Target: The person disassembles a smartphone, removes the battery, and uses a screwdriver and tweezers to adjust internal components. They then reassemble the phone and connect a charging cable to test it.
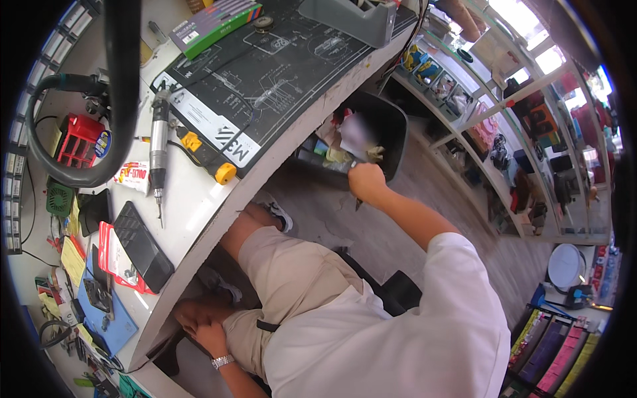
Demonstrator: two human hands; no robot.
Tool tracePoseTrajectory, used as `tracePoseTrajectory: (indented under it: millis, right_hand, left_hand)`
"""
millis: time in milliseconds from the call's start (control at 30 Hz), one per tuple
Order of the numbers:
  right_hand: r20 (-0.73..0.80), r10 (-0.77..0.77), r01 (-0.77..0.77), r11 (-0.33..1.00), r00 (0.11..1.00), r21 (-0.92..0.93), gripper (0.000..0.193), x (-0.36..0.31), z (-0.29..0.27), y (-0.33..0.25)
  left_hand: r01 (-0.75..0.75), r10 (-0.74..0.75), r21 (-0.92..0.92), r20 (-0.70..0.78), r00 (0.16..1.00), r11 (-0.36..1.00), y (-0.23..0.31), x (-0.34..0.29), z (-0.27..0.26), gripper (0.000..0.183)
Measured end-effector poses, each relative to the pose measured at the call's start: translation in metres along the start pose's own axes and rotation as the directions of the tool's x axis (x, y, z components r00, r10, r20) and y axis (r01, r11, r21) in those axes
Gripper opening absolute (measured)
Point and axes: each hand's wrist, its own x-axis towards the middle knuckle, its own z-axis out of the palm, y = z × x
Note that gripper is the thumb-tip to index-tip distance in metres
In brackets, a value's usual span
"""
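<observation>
My right hand [367, 182] is stretched out to the near rim of a black waste bin [397, 142], its fingers closed. A small pale bit shows above the fist and a dark tip below it; what it holds, I cannot make out. Crumpled paper and wrappers [342, 136] lie in the bin. Down by my knee, under the desk edge, my left hand [211, 338] rests against my leg with its fingers loosely stretched and nothing visible in them. A metal watch [223, 361] is on that wrist.
The desk [192, 205] holds a slim screwdriver-like tool [159, 132], a yellow-black tool [206, 156], a black phone-like slab [142, 245], a dark work mat [279, 79], a green box [215, 26] and a grey tape dispenser [355, 20]. Shelves [478, 126] stand to the right.
</observation>
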Motion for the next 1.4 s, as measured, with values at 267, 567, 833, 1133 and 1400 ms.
tracePoseTrajectory:
  millis: [267, 567, 833, 1133, 1400]
  right_hand:
    - [0.533, -0.209, 0.180, 0.978, 0.820, 0.105, 0.021, -0.043, -0.026, -0.014]
    - [0.298, -0.261, 0.181, 0.945, 0.918, 0.271, 0.037, 0.071, 0.024, 0.002]
    - [0.286, -0.302, 0.314, 0.949, 0.910, 0.002, 0.026, 0.096, 0.112, -0.034]
    - [-0.060, -0.525, 0.528, 0.847, 0.849, 0.060, 0.015, 0.033, 0.013, -0.015]
    - [-0.523, -0.405, 0.563, 0.807, 0.749, 0.181, 0.026, -0.100, -0.034, -0.076]
  left_hand:
    - [0.153, -0.142, -0.060, 0.158, 0.977, 0.986, 0.047, 0.007, -0.030, 0.049]
    - [-0.256, 0.312, -0.769, -0.077, 0.947, 0.585, 0.211, 0.029, -0.094, 0.031]
    - [-0.431, 0.489, -0.720, -0.146, 0.860, 0.544, 0.260, 0.019, -0.109, 0.026]
    - [-0.524, 0.572, -0.755, -0.245, 0.783, 0.394, 0.302, 0.021, -0.118, 0.024]
    - [-0.658, 0.671, -0.670, -0.316, 0.671, 0.343, 0.377, 0.026, -0.088, 0.024]
